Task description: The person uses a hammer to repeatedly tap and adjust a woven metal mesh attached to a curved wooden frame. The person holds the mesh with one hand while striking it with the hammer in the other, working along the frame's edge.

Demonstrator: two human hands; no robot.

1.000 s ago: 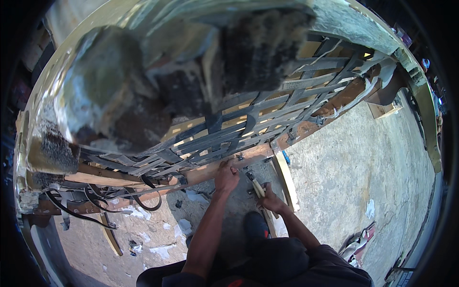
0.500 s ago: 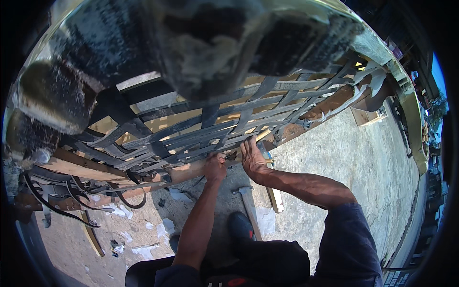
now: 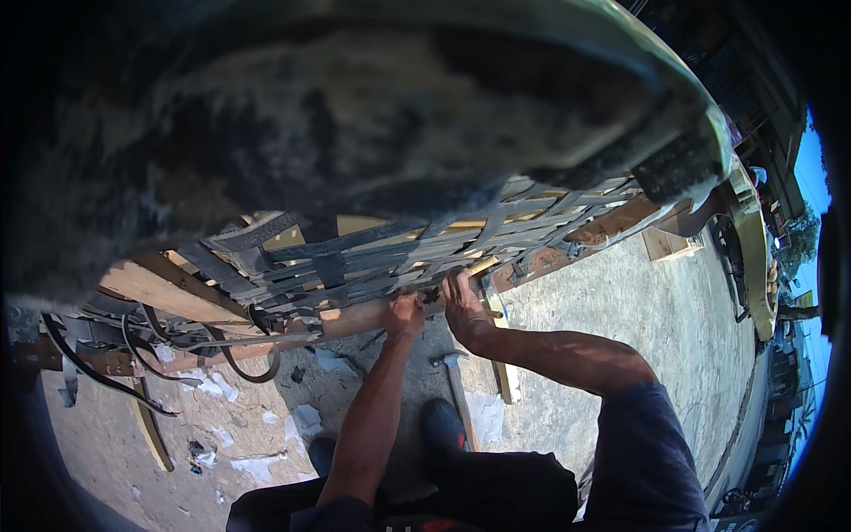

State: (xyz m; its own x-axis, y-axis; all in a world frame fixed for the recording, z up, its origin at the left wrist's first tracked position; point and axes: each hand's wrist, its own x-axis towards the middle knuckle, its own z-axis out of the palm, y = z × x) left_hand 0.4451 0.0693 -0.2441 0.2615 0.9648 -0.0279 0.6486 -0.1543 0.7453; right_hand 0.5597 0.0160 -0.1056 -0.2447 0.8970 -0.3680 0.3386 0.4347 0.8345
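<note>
Here the left hand [image 3: 405, 315] is curled shut against the edge of a wooden frame [image 3: 355, 316], gripping the end of a dark rubber strap [image 3: 355, 284] woven across it. Just beside it, the right hand [image 3: 461, 297] presses on the same edge, fingers bent around the straps. Below the 2 hands a hammer [image 3: 456, 390] lies on the concrete floor [image 3: 620, 310], near a dark shoe [image 3: 441, 426] and scattered paper scraps [image 3: 213, 386].

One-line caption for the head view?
Both hands, left hand and right hand, grip dark woven straps on a wooden frame; hammer lies below.
</note>
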